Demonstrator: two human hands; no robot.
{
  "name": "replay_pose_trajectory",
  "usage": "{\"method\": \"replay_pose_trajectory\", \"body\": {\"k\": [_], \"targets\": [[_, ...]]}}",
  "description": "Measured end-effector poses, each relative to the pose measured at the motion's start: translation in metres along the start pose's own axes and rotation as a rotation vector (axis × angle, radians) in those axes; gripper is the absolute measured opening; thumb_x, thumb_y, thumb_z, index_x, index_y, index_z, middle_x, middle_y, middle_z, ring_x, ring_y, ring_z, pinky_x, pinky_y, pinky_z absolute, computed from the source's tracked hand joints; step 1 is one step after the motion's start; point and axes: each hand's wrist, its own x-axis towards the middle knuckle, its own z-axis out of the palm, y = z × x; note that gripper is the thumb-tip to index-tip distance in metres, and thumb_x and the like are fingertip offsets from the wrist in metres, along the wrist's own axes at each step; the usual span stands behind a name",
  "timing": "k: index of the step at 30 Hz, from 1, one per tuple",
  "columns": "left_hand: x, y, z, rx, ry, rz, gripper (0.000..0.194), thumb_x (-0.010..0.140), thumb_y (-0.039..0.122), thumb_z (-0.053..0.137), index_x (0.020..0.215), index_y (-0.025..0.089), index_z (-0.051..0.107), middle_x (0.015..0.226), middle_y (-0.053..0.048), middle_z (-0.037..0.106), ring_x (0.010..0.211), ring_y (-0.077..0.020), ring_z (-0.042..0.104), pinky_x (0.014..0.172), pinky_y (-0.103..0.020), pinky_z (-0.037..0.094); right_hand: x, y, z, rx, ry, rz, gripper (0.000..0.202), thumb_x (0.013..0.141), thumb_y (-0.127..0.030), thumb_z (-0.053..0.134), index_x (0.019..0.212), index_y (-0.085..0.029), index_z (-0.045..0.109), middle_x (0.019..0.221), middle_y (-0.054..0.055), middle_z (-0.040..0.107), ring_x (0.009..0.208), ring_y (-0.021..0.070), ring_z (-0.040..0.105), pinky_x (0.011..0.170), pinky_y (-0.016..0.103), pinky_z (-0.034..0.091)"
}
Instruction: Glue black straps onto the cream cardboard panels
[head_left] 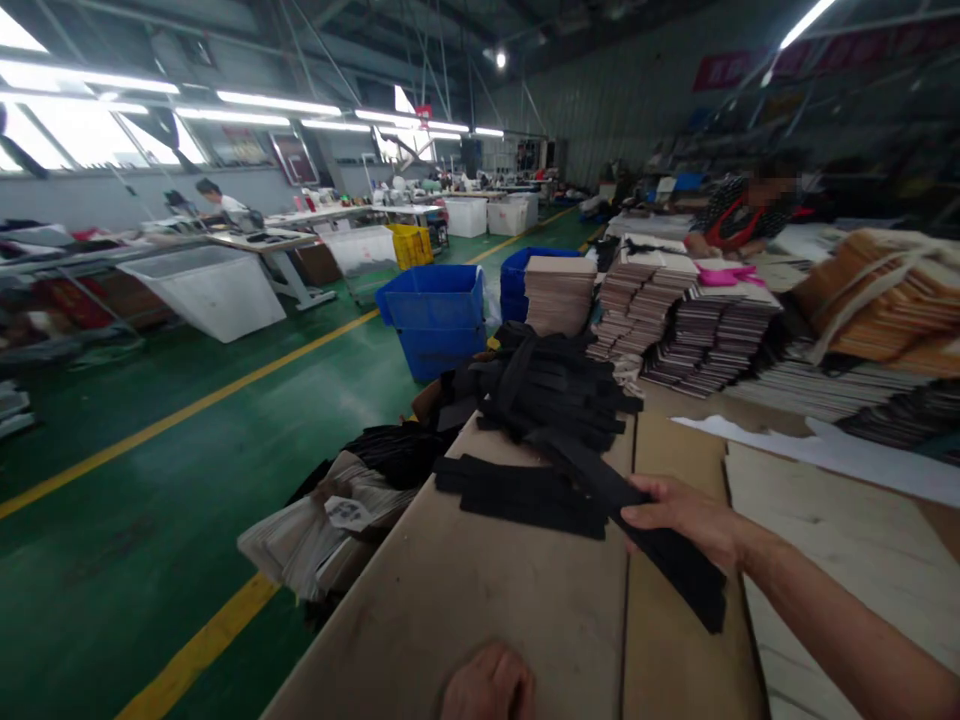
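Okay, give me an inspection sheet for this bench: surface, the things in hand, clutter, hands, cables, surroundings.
Surface: tan worktable, bare near the front edge.
Things in hand: long black strip under the right hand; more black strips heaped behind.
Clutter: stacked flat pieces, white sheets, bundled material off the table's left edge.
Hands: right grips the strip; left hand rests at the near edge, holding nothing.
Cables: nothing seen.
Surroundings: green floor, blue bins, a person working opposite.

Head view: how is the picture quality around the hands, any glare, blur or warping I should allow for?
Head view: ceiling tube lights and windows blow out top left; edges bow, wide-lens warped; right hand on the black strip is fairly sharp; left hand, cut by the bottom edge, is soft; far stacks right smear.
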Motion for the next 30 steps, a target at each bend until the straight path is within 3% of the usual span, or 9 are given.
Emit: {"method": "replay_pose_trajectory", "body": {"k": [2, 5, 13, 17, 21, 23, 26, 28, 30], "targets": [[0.001, 0.007, -0.009, 0.024, 0.067, -0.002, 0.018, 0.088, 0.018, 0.052, 0.072, 0.022, 0.058, 0.067, 0.001, 0.062, 0.060, -0.0109, 0.058, 0.055, -0.021, 0.040, -0.027, 0.016, 0.003, 0.170, 0.025, 0.012, 0.047, 0.063, -0.048, 0.082, 0.093, -0.019, 0.060, 0.070, -0.002, 0.065, 0.060, 0.0130, 0.063, 0.053, 0.021, 0.047], [0.003, 0.018, -0.024, -0.011, 0.049, -0.049, 0.020, 0.091, 0.025, 0.049, 0.073, 0.022, 0.056, 0.066, 0.003, 0.060, 0.060, -0.0107, 0.056, 0.058, -0.021, 0.039, -0.057, 0.025, 0.001, 0.269, 0.180, -0.038, 0.047, 0.063, -0.041, 0.085, 0.096, -0.019, 0.060, 0.074, -0.001, 0.066, 0.065, 0.0153, 0.067, 0.056, 0.022, 0.053], [0.003, 0.013, -0.019, -0.010, -0.003, -0.059, 0.036, 0.084, 0.056, 0.049, 0.081, 0.023, 0.063, 0.069, 0.004, 0.063, 0.062, -0.0134, 0.057, 0.060, -0.022, 0.042, -0.110, 0.026, -0.006, 0.222, 0.532, -0.369, 0.015, 0.089, -0.017, 0.059, 0.103, -0.010, 0.056, 0.074, -0.001, 0.062, 0.065, 0.0123, 0.068, 0.068, 0.031, 0.056], [0.004, 0.006, -0.015, -0.008, -0.048, -0.115, 0.035, 0.085, 0.057, 0.050, 0.085, 0.024, 0.064, 0.073, 0.003, 0.066, 0.067, -0.0159, 0.060, 0.062, -0.023, 0.044, -0.130, 0.030, 0.001, 0.215, 0.626, -0.466, 0.020, 0.078, -0.019, 0.073, 0.090, -0.016, 0.057, 0.070, -0.001, 0.063, 0.063, 0.0150, 0.066, 0.069, 0.033, 0.060], [0.005, 0.010, -0.020, 0.003, 0.012, -0.072, 0.033, 0.085, 0.055, 0.051, 0.085, 0.025, 0.064, 0.075, 0.001, 0.068, 0.070, -0.0184, 0.061, 0.064, -0.027, 0.043, -0.167, 0.032, 0.023, 0.285, 0.640, -0.528, 0.022, 0.074, -0.017, 0.075, 0.086, -0.018, 0.056, 0.069, -0.002, 0.063, 0.062, 0.0149, 0.066, 0.065, 0.031, 0.060], [-0.001, 0.024, -0.026, -0.041, 0.083, -0.016, 0.034, 0.086, 0.054, 0.049, 0.085, 0.023, 0.064, 0.079, -0.001, 0.068, 0.073, -0.0197, 0.062, 0.068, -0.029, 0.044, -0.195, 0.037, 0.047, 0.317, 0.584, -0.511, 0.024, 0.073, -0.019, 0.077, 0.087, -0.019, 0.057, 0.070, -0.001, 0.064, 0.062, 0.0156, 0.066, 0.060, 0.029, 0.059], [-0.024, 0.066, -0.033, -0.215, 0.105, 0.108, 0.036, 0.088, 0.053, 0.048, 0.086, 0.020, 0.065, 0.083, -0.003, 0.068, 0.077, -0.0208, 0.061, 0.075, -0.031, 0.046, -0.236, 0.056, 0.098, 0.347, 0.420, -0.485, 0.032, 0.071, -0.030, 0.082, 0.092, -0.020, 0.059, 0.072, 0.000, 0.066, 0.062, 0.0159, 0.067, 0.056, 0.025, 0.056], [-0.046, 0.105, -0.034, -0.427, -0.039, 0.224, 0.041, 0.088, 0.055, 0.051, 0.106, 0.022, 0.066, 0.100, -0.005, 0.070, 0.090, -0.0226, 0.061, 0.084, -0.034, 0.047, -0.255, 0.079, 0.135, 0.396, 0.304, -0.477, 0.036, 0.073, -0.036, 0.081, 0.097, -0.020, 0.061, 0.074, 0.001, 0.068, 0.063, 0.0136, 0.066, 0.059, 0.022, 0.055], [-0.069, 0.147, -0.029, -0.761, -0.133, 0.339, 0.062, 0.085, 0.068, 0.050, 0.128, 0.024, 0.057, 0.119, -0.008, 0.065, 0.104, -0.0245, 0.059, 0.093, -0.036, 0.046, -0.269, 0.107, 0.168, 0.439, 0.209, -0.489, 0.039, 0.075, -0.042, 0.079, 0.103, -0.020, 0.062, 0.074, 0.002, 0.068, 0.062, 0.0116, 0.064, 0.058, 0.020, 0.051]]}}
